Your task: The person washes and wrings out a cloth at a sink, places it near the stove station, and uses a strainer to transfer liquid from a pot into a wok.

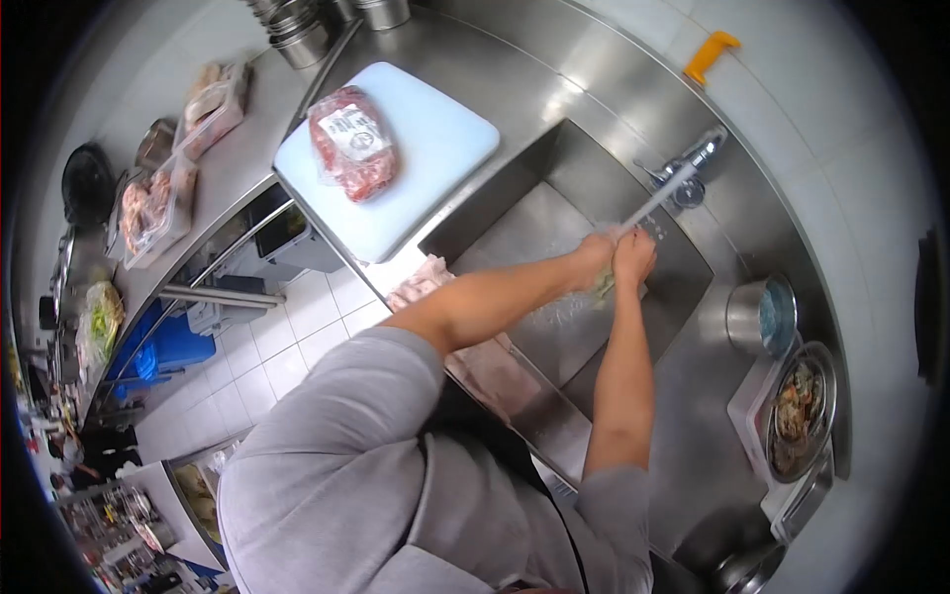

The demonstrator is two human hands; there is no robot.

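Both my hands are close together under the running water of the tap (688, 168), over the steel sink (539, 223). My left hand (596, 259) has its fingers closed round something. My right hand (634, 255) touches it, fingers curled. A greenish-yellow piece, too small and blurred to name, shows just below the hands. Water splashes on the sink's bottom. Pinkish cloth or meat (495, 374) lies along the sink's near edge, partly hidden by my arm.
A white cutting board (435, 124) bears packed red meat (353, 144). Meat tubs (153, 213) stand at the left. At the right are a steel pot (749, 319) and a food plate (798, 411). An orange handle (710, 57) is on the wall ledge.
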